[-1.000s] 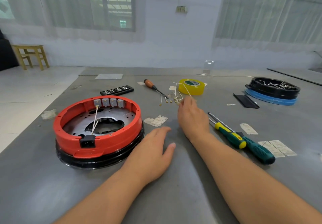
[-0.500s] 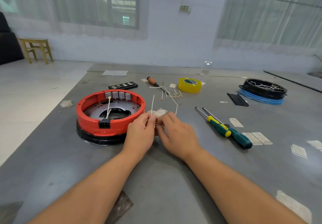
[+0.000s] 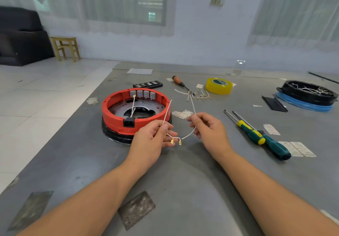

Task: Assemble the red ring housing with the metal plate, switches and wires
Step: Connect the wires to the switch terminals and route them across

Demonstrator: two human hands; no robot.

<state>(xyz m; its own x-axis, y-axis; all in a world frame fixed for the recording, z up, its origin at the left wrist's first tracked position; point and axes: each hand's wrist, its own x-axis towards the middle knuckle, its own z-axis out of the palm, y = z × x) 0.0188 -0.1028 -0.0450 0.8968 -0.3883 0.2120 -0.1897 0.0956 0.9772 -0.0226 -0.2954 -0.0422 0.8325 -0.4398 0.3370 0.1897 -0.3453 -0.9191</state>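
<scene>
Both hands up over the grey table (image 3: 183, 190), each on a thin white wire. Left hand (image 3: 152, 140) pinches one wire (image 3: 167, 113) between thumb and forefinger; its free end sticks up and away over the near-right rim of the red ring (image 3: 117, 120). Right hand (image 3: 211, 131) has fingers curled round a second wire (image 3: 192, 107) that arcs from the far side, through the fingers, and down into the gap between the hands. Two small brass terminals (image 3: 176, 141) hang there side by side, just above the table; can't tell which wire each belongs to. Red ring sits left of the hands on a black base (image 3: 110, 135), black socket (image 3: 129, 122) on its near wall. Metal plate (image 3: 121, 108) lies inside it, four grey switches (image 3: 142, 94) in a row on the far inner wall, one wire already running from the leftmost switch down into the plate's centre hole. More loose wires (image 3: 200, 96) lie far of the hands, between an orange-handled screwdriver (image 3: 180, 84) and a yellow tape roll (image 3: 219, 86). Two green-handled screwdrivers (image 3: 264, 138) lie right of the right hand. Black tray on a blue lid (image 3: 308, 96) at far right, holding more white wires. Black bit holder (image 3: 147, 84) just beyond the ring.
</scene>
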